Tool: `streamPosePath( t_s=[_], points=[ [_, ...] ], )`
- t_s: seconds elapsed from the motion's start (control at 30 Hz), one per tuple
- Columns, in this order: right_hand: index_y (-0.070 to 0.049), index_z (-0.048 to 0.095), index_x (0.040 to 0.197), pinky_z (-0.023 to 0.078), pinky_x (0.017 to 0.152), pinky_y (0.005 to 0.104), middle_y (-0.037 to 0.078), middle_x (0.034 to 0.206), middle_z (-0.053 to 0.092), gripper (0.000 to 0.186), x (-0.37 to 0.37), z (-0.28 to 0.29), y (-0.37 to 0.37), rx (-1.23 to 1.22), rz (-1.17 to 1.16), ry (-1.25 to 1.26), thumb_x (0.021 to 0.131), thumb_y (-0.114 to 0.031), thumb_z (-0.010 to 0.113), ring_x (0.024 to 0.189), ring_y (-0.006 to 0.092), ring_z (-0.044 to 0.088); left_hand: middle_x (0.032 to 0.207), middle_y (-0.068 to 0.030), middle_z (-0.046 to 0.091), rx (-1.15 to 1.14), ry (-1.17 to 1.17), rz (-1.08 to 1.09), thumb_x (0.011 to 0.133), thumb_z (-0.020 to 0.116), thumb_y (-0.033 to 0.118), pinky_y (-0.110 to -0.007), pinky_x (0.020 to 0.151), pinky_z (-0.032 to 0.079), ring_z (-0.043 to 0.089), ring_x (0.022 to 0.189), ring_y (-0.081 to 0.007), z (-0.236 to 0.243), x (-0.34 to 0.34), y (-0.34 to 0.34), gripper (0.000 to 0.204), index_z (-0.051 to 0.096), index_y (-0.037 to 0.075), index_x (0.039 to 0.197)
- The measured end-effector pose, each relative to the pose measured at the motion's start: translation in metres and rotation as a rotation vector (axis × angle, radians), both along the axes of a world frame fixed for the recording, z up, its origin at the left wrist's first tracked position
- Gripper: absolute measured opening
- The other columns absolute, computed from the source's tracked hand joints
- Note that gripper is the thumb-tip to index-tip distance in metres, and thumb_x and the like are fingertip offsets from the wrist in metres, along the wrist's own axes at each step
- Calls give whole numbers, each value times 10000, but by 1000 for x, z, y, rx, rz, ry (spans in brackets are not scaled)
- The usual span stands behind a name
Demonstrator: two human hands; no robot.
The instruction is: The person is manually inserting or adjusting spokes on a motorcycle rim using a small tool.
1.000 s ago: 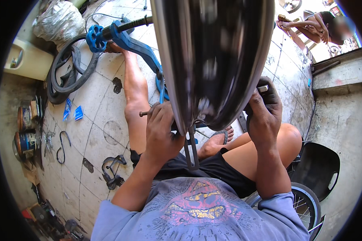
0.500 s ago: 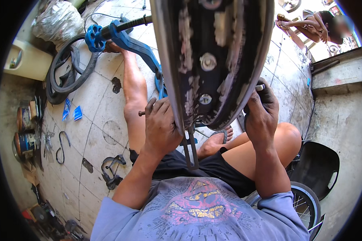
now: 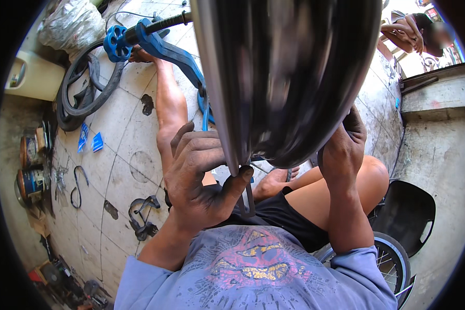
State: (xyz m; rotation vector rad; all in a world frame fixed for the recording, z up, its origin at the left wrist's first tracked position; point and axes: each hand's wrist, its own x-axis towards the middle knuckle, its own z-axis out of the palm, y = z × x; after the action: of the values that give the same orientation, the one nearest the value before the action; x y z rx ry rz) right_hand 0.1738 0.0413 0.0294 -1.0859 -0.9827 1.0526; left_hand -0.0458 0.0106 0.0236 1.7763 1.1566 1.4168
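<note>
A wheel rim (image 3: 289,67), dark inside with silvery edges, is smeared by motion at the top centre. It is mounted in a blue truing stand (image 3: 178,59) with a threaded rod. My left hand (image 3: 201,173) is at the rim's lower left edge, fingers spread and bent, thumb apart and close to the stand's slotted metal bracket (image 3: 248,201). Nothing shows in its grasp. My right hand (image 3: 343,147) is at the rim's right side. Its fingers are mostly hidden, so what they hold or touch cannot be made out.
Black tyres or tubes (image 3: 70,98) lie on the tiled floor at the left, near blue wrapper pieces (image 3: 97,142) and a black strap (image 3: 142,217). Tins (image 3: 31,183) line the left wall. A black chair (image 3: 405,217) and spoked wheel (image 3: 392,263) stand at the lower right. Another person (image 3: 411,31) sits far right.
The rim has gone from sharp to smeared, and its fixings no longer show. My left fingers have spread, with the thumb swung out toward the bracket. My right hand has shifted slightly right and lower.
</note>
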Motion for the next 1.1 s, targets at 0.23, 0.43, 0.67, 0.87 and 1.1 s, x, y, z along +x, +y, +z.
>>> streamPosePath(
  t_s=[0.23,0.43,0.67,0.87,1.1],
  points=[
    [6,648,1135,543,762,266,76,861,696,210,-5,1,0,-33,-3,68,998,-151,621,818,122,681,923,-40,687,25,104,5,710,821,43,-423,947,416,649,904,-236,-8,-2,-1,303,635,89,945],
    [3,648,1142,547,762,269,75,881,690,222,-4,-2,-1,-26,49,34,997,-163,625,826,119,678,922,-32,686,28,169,9,719,817,40,-431,1009,390,652,910,-244,-5,-3,-1,298,626,98,941],
    [2,644,1151,550,754,269,54,885,666,237,-6,-1,-2,-45,62,28,996,-177,630,820,113,665,929,-46,687,43,183,6,738,813,47,-437,982,407,656,893,-252,-1,-3,-3,303,614,86,963],
    [7,639,1151,549,755,268,50,886,645,244,-6,-3,-3,-65,66,32,995,-181,632,817,113,653,933,-62,689,92,75,25,751,798,38,-439,940,418,657,888,-261,10,2,-1,297,610,67,980],
    [14,625,1177,546,780,270,59,903,648,278,-8,1,-5,-90,74,17,986,-185,647,837,119,652,1012,-133,648,-118,470,0,815,707,158,-477,975,373,614,984,-326,-63,-7,4,272,605,33,1034]
  ],
)
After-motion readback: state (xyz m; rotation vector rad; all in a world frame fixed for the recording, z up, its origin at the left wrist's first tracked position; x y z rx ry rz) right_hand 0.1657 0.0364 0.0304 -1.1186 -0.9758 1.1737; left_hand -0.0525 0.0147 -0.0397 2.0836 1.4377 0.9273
